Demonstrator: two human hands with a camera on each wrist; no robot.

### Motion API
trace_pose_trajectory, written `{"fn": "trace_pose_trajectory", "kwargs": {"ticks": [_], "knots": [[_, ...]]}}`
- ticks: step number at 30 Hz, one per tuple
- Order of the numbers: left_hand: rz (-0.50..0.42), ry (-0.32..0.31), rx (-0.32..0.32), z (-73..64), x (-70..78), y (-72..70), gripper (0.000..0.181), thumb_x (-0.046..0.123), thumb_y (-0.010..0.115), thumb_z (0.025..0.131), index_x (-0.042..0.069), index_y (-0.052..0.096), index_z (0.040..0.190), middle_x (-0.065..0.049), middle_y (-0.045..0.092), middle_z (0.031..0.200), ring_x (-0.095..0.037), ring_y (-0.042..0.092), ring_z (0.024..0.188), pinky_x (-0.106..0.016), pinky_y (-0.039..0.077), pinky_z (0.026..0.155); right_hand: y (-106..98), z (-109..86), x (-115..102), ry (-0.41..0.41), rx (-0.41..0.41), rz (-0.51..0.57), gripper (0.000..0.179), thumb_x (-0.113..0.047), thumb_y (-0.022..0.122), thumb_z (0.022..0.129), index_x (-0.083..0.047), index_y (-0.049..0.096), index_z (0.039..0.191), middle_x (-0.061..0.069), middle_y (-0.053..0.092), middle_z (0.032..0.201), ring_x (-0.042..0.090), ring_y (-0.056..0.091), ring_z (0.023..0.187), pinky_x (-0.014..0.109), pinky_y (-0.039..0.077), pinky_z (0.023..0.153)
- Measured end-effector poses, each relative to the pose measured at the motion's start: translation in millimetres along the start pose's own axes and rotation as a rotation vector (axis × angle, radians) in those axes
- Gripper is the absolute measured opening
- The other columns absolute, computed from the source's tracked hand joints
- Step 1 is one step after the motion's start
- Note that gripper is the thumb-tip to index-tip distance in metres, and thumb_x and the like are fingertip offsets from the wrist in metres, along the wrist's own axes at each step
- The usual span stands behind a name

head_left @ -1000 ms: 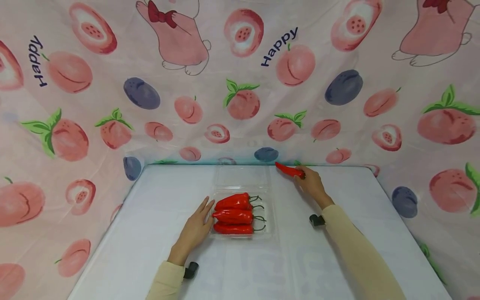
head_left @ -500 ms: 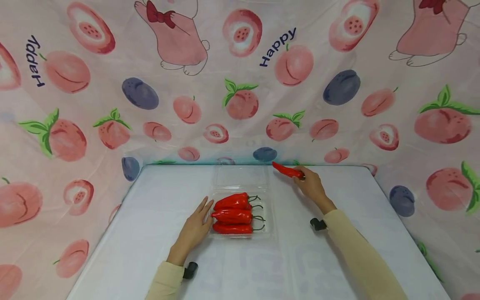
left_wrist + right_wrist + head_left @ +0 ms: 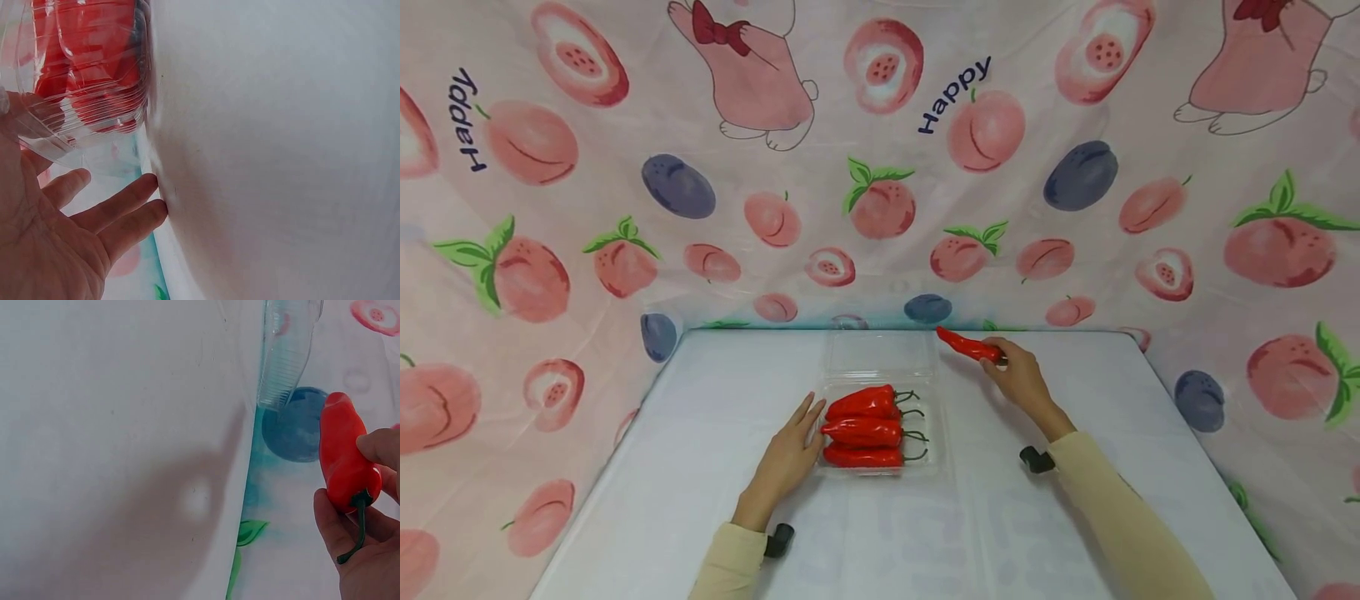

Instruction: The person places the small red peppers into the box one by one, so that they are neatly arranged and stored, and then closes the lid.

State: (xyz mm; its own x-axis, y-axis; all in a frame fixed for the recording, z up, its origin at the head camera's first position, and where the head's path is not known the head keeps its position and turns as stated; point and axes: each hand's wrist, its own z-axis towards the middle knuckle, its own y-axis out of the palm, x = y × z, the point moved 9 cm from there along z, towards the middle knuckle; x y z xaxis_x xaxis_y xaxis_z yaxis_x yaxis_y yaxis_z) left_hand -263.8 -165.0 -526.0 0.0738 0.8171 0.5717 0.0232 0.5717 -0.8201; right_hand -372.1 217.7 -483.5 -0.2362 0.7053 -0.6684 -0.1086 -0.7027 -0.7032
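Note:
My right hand (image 3: 1024, 379) holds a red chili pepper (image 3: 968, 345) above the table, right of the raised lid. In the right wrist view, thumb and fingers pinch the pepper (image 3: 342, 453) near its stem end, and its green stem (image 3: 360, 528) hangs over the palm. Several more red peppers (image 3: 863, 432) lie side by side in a clear plastic clamshell box (image 3: 934, 457), stems to the right. My left hand (image 3: 785, 458) rests at the box's left side with fingers spread. From the left wrist, fingertips reach the table beside the clear box wall (image 3: 59, 140).
The clear lid (image 3: 880, 353) is folded back toward the far edge of the white table (image 3: 737, 358). Behind and at both sides hangs a pink cloth (image 3: 820, 200) printed with fruit. Each wrist wears a small black camera (image 3: 1037, 459).
My right hand has shifted slightly left and nearer with the pepper, bringing its tip closer to the lid. The left hand stays at the box, and the view has drifted a little.

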Motion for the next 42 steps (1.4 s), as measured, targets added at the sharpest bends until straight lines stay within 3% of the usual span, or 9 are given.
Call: {"fn": "trace_pose_trajectory", "kwargs": {"ticks": [13, 23, 42], "knots": [[0.014, -0.008, -0.009, 0.8, -1.9, 2.7, 0.056, 0.032, 0.049, 0.098, 0.026, 0.036, 0.153, 0.002, 0.027, 0.163, -0.035, 0.045, 0.140, -0.060, 0.041, 0.108, -2.2, -14.2, -18.6, -0.038, -0.018, 0.015, 0.040, -0.015, 0.069, 0.091, -0.010, 0.058, 0.130, 0.013, 0.067, 0.118, 0.031, 0.061, 0.104, 0.052, 0.055, 0.093], [0.010, 0.000, -0.009, 0.4, -1.6, 2.8, 0.056, 0.031, 0.049, 0.098, 0.026, 0.037, 0.153, 0.002, 0.027, 0.163, -0.034, 0.045, 0.140, -0.058, 0.041, 0.109, -4.5, -26.6, -20.3, -0.036, -0.024, 0.044, 0.041, -0.017, 0.069, 0.091, -0.011, 0.059, 0.130, 0.013, 0.066, 0.120, 0.031, 0.062, 0.105, 0.054, 0.054, 0.095], [0.014, -0.001, -0.012, -0.1, 0.4, 1.3, 0.056, 0.030, 0.050, 0.098, 0.024, 0.037, 0.153, 0.000, 0.028, 0.163, -0.035, 0.044, 0.141, -0.058, 0.040, 0.109, -13.7, -51.1, -37.5, -0.069, 0.020, 0.079, 0.039, -0.018, 0.070, 0.091, -0.013, 0.060, 0.128, 0.012, 0.067, 0.119, 0.030, 0.064, 0.105, 0.052, 0.056, 0.093]]}}
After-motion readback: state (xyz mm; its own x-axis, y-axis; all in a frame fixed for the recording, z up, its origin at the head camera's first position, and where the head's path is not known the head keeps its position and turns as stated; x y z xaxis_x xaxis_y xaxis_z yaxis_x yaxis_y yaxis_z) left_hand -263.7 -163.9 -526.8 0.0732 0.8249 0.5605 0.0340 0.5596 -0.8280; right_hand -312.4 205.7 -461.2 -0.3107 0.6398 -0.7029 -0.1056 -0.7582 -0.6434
